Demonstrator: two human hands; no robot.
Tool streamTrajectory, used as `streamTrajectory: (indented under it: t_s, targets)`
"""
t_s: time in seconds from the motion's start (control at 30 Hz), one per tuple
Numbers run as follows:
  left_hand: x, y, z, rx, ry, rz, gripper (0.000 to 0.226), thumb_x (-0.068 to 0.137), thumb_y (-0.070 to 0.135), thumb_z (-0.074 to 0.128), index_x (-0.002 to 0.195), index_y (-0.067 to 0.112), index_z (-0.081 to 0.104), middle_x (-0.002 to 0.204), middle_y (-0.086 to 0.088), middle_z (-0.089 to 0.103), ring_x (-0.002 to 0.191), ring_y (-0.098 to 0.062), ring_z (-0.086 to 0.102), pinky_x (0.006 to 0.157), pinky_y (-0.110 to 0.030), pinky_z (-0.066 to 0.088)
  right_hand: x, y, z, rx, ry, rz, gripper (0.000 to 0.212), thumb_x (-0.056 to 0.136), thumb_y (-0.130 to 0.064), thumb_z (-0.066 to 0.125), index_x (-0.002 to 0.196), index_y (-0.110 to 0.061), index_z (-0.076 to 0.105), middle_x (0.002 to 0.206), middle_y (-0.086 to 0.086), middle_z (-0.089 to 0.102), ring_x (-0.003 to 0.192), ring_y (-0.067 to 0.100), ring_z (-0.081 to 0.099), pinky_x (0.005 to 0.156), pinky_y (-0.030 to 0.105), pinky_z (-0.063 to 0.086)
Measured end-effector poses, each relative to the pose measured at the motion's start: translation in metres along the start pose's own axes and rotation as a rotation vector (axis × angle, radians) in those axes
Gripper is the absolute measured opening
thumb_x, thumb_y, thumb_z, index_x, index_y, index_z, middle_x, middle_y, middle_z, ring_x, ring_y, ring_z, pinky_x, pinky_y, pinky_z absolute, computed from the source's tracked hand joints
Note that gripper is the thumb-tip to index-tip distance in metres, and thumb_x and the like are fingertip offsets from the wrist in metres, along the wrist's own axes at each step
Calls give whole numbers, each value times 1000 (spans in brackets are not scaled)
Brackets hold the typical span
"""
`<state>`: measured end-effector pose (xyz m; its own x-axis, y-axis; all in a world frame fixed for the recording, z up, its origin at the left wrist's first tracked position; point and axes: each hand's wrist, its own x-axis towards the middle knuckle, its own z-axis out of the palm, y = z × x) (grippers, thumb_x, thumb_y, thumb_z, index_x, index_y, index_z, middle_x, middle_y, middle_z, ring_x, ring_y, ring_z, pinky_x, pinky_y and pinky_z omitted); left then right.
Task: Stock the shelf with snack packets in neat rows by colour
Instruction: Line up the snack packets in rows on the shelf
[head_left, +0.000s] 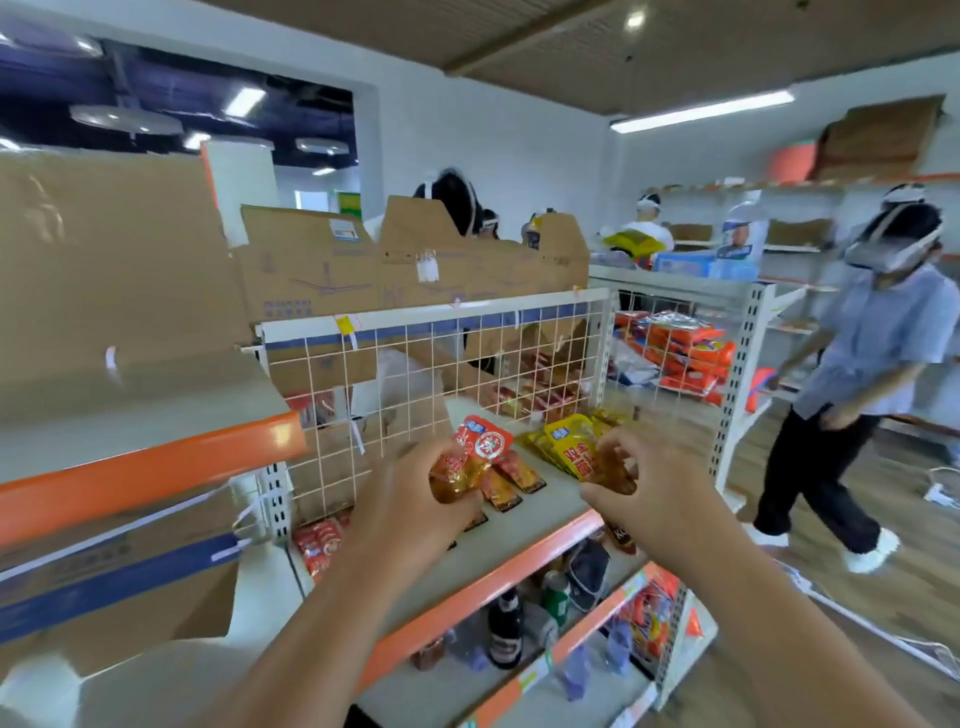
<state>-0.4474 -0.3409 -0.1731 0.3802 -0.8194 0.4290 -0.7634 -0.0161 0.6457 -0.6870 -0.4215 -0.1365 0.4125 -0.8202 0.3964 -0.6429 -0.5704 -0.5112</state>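
Observation:
My left hand (410, 499) grips a red snack packet (475, 449) above the top shelf (561, 504), over a short row of red packets (511, 478) lying flat. My right hand (654, 488) pinches a yellow snack packet (574, 447) at the front of a pile of yellow packets (613, 418) to the right of the red row. Both packets are tilted, with their clear lower ends hidden partly by my fingers.
A white wire grid (441, 358) backs the shelf, with cardboard boxes (405, 260) behind and left. Lower shelves hold bottles (505, 631) and more packets (319, 545). A person in a headset (862, 364) walks at the right on the wooden floor.

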Motion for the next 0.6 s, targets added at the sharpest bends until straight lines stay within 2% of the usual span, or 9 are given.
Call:
streamTrajectory:
  t_s: [0.1,0.17,0.27,0.4,0.5,0.6]
  targets:
    - [8,-20,18,31,-16,-68,50,80,40,83,127,40,65,118,12,64,105,-9,60,81,-28,50,15,20,24,-5,-36,13,27,84,-39,75,103,-32,57,102,-15,55,94,7,53,70,12,36]
    - [17,-39,30,48,-2,-88,49,77,39,86,122,37,68,115,10,69,105,-13,64,85,-32,54,30,29,42,-7,-70,18,26,84,-39,74,101,-31,57,101,-16,55,94,8,53,72,17,40]
    - [35,-67,48,84,-3,-107,50,75,43,86,121,36,68,115,12,70,103,-12,66,80,-29,52,57,41,68,-30,-103,16,27,83,-40,75,102,-31,58,99,-17,54,94,8,55,82,28,47]
    - [70,-104,74,83,-26,-159,59,77,50,83,130,41,60,124,12,65,103,-10,62,83,-32,53,104,59,106,-64,-187,23,34,83,-45,73,110,-33,57,105,-14,54,100,8,53,86,27,46]
    - [96,-121,91,90,-43,-195,61,81,52,80,136,41,56,125,13,62,103,-6,57,81,-25,48,137,71,130,-63,-232,32,39,82,-48,71,115,-35,56,109,-13,54,102,7,52,83,24,43]
    - [114,-134,106,89,-34,-201,62,80,50,80,137,39,57,124,13,63,101,-5,57,80,-22,45,165,78,153,-70,-243,40,46,82,-50,72,122,-33,57,111,-14,54,106,9,53,86,26,44]
